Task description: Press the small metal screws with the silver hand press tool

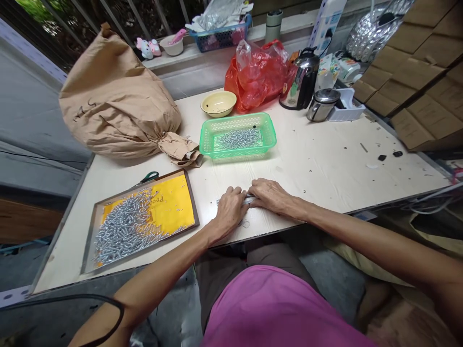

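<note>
Near the table's front edge, my left hand (229, 209) and my right hand (272, 196) are close together. Both are closed around a thin metal strip or bar (248, 199) that shows between them; its exact kind is mostly hidden by my fingers. To the left lies a shallow tray (196, 212) with a yellow bottom, heaped with small silvery metal pieces (125, 229) that look like springs or screws. Beyond my hands stands a green plastic basket (237, 155) with more small silvery pieces (240, 139) in it.
A large brown paper sack (119, 101) rests at the back left, and dark-handled scissors (150, 177) lie behind the tray. A cream bowl (218, 103), red plastic bag (253, 77), kettle (302, 79) and metal cup (321, 106) line the back. Cardboard (415, 72) rises at the right.
</note>
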Demonstrator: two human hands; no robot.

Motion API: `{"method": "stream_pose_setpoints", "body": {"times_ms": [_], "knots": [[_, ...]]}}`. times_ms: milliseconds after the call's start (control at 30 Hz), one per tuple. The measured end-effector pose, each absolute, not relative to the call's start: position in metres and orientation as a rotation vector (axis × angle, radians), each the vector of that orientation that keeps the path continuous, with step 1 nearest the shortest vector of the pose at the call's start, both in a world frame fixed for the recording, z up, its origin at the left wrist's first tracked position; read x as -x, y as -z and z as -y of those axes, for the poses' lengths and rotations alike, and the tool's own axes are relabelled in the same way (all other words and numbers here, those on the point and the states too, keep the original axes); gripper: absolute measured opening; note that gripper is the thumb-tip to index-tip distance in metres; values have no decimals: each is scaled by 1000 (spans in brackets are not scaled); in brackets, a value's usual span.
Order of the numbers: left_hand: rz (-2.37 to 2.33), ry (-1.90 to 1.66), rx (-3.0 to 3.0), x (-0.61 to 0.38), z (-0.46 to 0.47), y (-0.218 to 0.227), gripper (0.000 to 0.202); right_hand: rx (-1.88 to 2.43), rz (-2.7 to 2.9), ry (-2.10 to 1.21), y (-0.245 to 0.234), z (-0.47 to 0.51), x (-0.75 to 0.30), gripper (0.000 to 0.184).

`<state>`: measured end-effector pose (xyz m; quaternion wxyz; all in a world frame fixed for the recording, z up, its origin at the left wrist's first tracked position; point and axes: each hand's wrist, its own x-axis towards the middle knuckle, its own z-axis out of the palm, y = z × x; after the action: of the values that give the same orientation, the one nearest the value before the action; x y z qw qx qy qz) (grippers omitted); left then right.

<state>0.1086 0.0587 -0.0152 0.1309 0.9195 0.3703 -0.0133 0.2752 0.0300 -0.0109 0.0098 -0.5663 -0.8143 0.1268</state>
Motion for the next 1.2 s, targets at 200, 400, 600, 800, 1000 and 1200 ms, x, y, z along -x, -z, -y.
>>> {"method": "stream_pose_setpoints", "body": {"times_ms": [200, 400, 600, 800, 1000, 1200], "knots": [[-1035, -328, -2677, -92, -25, 38, 33, 1582, 2568, -432, 15, -35, -293, 41], [-984, -436, -2603, -95, 18, 48, 30, 1697, 2472, -313, 25, -58, -290, 15], [-977, -531, -2513, -98, 29, 47, 35, 1764, 2545, -107, 13, -56, -265, 17], [-900, -620, -2449, -59, 60, 28, 26, 1033, 2883, -384, 0, -19, -207, 10], [-1546, -757, -2415, 35, 35, 6, 23, 919, 2946, -295, 22, -14, -179, 17], [-2177, -551, -2197, 128, -37, 3, 23, 700, 2438, -268, 19, -13, -195, 23]]}}
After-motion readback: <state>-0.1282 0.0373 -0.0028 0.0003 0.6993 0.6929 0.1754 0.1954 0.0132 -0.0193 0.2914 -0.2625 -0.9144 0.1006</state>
